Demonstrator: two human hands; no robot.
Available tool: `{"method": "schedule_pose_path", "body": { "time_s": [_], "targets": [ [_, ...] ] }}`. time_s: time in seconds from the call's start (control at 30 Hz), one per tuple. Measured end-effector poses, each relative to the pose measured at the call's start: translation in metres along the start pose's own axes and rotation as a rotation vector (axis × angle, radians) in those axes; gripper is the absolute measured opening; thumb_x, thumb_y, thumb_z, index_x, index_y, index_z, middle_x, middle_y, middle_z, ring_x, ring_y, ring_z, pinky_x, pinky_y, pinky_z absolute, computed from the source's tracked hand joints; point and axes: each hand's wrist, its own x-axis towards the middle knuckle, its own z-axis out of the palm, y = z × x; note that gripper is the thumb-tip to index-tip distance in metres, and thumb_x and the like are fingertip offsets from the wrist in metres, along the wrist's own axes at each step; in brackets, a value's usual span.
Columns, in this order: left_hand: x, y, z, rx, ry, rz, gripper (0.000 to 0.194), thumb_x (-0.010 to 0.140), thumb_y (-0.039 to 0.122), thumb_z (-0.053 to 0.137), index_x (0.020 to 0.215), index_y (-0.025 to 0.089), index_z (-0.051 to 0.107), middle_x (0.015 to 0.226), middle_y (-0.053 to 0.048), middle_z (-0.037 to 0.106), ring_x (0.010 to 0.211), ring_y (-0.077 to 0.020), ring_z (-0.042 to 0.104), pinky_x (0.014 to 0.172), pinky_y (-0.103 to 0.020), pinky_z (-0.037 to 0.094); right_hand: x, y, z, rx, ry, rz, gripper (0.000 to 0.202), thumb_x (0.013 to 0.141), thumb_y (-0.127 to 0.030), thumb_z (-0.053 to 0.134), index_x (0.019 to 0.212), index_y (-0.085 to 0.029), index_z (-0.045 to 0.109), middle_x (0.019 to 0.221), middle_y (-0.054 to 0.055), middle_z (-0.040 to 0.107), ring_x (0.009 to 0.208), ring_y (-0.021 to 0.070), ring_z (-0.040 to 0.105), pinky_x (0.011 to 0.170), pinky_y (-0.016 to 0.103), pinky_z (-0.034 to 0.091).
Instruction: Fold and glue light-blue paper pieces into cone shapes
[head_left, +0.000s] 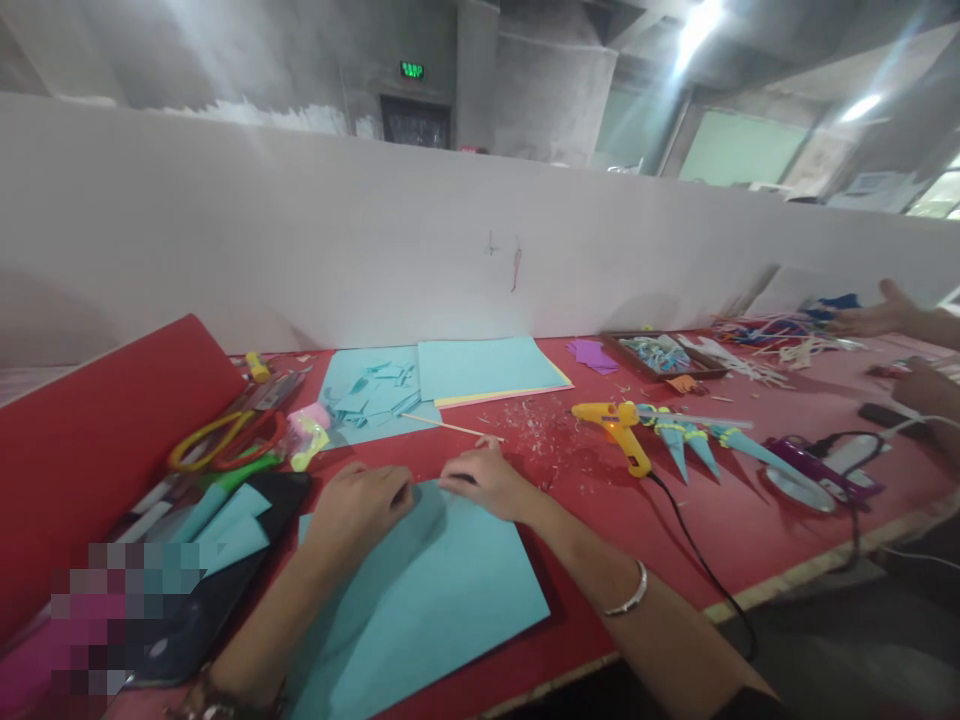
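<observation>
A large light-blue paper sheet (450, 600) lies at the table's front edge. My left hand (367, 505) rests at its far edge, with the fingers curled in; what they hold, if anything, is hidden. Close by on the right, my right hand (484, 480) has its fingers bent together at the same far edge, their tips on the paper. Just beyond the hands lies a thin wooden stick (450, 426). Blue paper scraps (382, 390) are spread on another blue sheet (337, 372), beside a stack of coloured sheets (487, 368).
Right of centre lies a yellow glue gun (619, 430) with a black cord, near blue paper cones (694, 445) and a tray (660, 355). Scissors (214, 440) and a black phone-like object (217, 600) are at the left. Another person's hands (877, 312) are at far right.
</observation>
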Motion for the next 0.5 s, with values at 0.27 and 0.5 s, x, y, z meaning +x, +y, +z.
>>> {"method": "schedule_pose_path", "body": {
  "time_s": [0.27,0.5],
  "targets": [
    [-0.022,-0.05,-0.031,0.004,0.027,-0.158,0.022,0.075,0.025,0.042,0.058,0.021,0.055,0.055,-0.003,0.057,0.054,-0.0197,0.054,0.052,-0.028,0.029,-0.003,0.021,-0.014,0.16,0.121,0.073,0.02,0.085,-0.029,0.053,0.069,-0.017,0.06,0.075,-0.001,0.067,0.073,0.0141,0.056,0.088,0.036,0.021],
    [-0.047,-0.064,-0.04,-0.507,0.122,-0.429,0.033,0.075,0.049,0.044,0.083,0.021,0.059,0.082,-0.005,0.068,0.074,-0.0232,0.063,0.066,-0.03,0.048,0.001,0.029,-0.007,0.312,0.289,0.144,0.03,0.085,-0.036,0.043,0.067,-0.016,0.055,0.062,-0.001,0.054,0.062,0.012,0.048,0.061,0.023,0.034]
  ]
}}
